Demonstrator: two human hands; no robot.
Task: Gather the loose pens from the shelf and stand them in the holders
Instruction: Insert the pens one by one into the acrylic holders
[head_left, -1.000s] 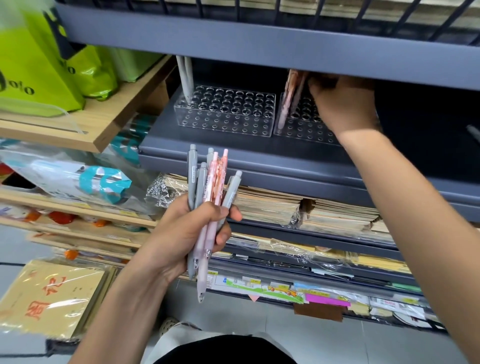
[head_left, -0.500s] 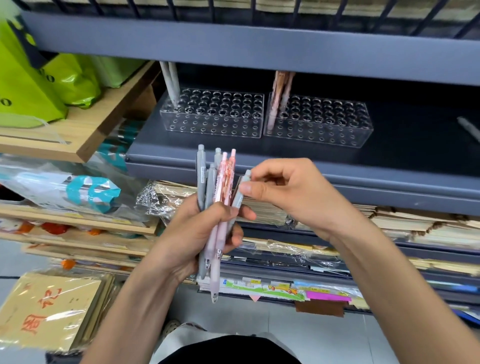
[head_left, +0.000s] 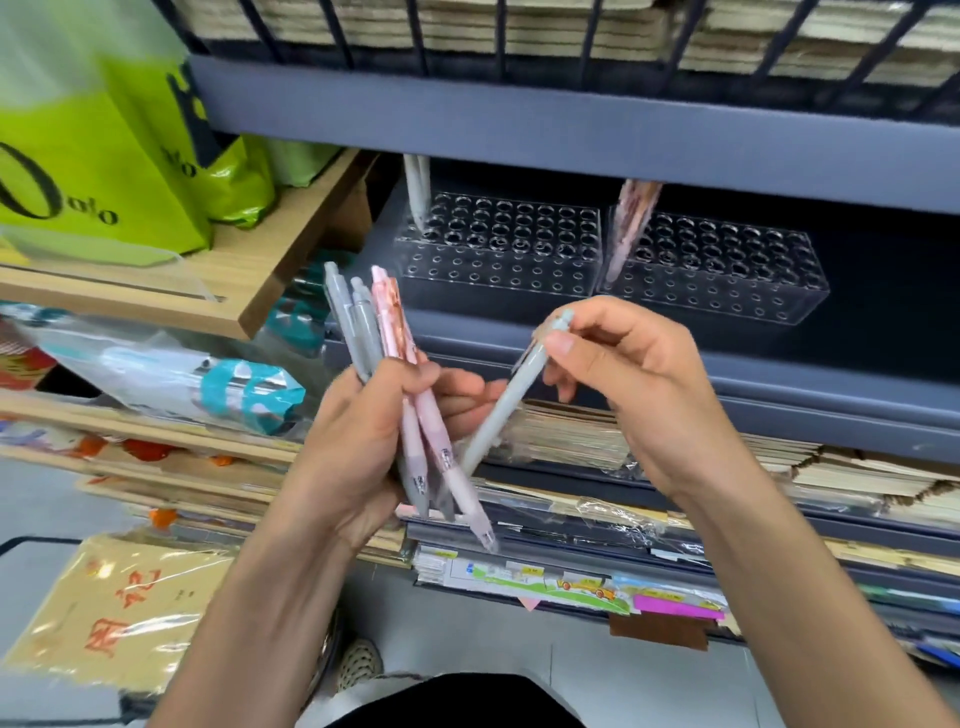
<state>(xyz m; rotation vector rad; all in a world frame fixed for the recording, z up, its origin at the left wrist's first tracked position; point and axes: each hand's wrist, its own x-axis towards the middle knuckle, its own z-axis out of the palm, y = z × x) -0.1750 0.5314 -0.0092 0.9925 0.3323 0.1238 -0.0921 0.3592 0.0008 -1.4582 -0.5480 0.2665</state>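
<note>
Gripping a bunch of pens (head_left: 375, 322), grey and pink, upright in front of the shelf (head_left: 831, 384): left hand (head_left: 358, 441), fingers (head_left: 410, 371) clenched round them. Pinching one grey pen (head_left: 498, 410) near its top, tip slanting down toward the bunch: right hand (head_left: 639, 384). On the shelf: left holder (head_left: 498, 260), pale pens (head_left: 417, 192) standing in it; right holder (head_left: 727, 275), pink pens (head_left: 631, 218) standing

Two holders (head_left: 498, 260); left hand (head_left: 353, 457) five pens (head_left: 387, 332), right hand (head_left: 639, 384) one grey pen (head_left: 511, 395).
</note>
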